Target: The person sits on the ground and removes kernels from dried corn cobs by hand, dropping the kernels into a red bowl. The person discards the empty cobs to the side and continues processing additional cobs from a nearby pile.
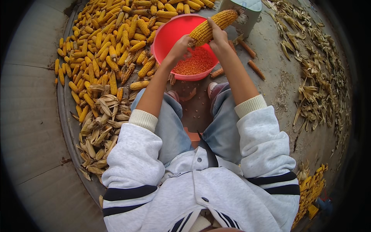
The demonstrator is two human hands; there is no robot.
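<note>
A large yellow corn cob (213, 27) is held tilted above a red plastic basin (166, 36). My right hand (218, 35) grips it around the middle, with a finger laid along its kernels. At its lower left end is my left hand (182, 47), the fingers closed on that end; the far fingers are partly hidden. Loose corn kernels (194, 62) lie in the bottom of the basin, below the hands. Rows of kernels cover the visible side of the cob.
Whole corn cobs (104, 49) are heaped to the left, above dry husks (98, 139). Stripped cobs (256, 69) lie right of the basin, near a pale plastic stool (250, 17). More husks (313, 95) spread at the far right. A second corn pile (310, 188) is at lower right.
</note>
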